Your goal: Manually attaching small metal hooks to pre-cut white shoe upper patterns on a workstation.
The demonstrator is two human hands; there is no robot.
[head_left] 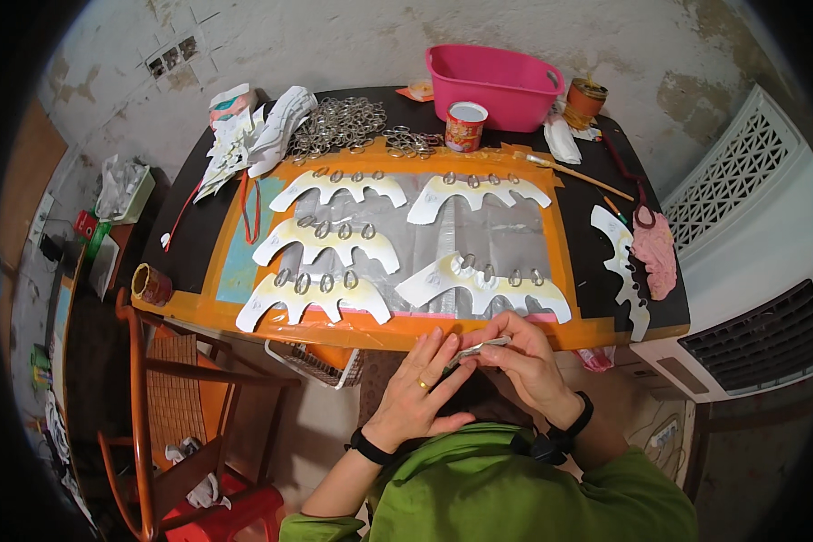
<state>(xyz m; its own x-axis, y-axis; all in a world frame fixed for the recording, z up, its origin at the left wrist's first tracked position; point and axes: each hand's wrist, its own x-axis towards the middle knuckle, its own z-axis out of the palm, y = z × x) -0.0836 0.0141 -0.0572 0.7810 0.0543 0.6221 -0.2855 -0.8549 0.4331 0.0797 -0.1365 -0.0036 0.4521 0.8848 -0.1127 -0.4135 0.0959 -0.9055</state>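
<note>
Pinching a small metal ring (481, 346) between them, the left hand (422, 388) and right hand (526, 361) meet below the table's (190, 226) near edge. Both sets of fingers are closed on it, with the ring at their fingertips.

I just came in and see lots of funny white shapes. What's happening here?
A person in a green top holds a small flat white and silvery piece between both hands, left hand and right hand, at the table's near edge. On the orange-bordered work mat lie five white scalloped cut-outs with metal rings. A pink plastic tub stands behind.

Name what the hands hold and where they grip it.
Both the left hand and right hand pinch a small flat pale piece, one at each end.
</note>
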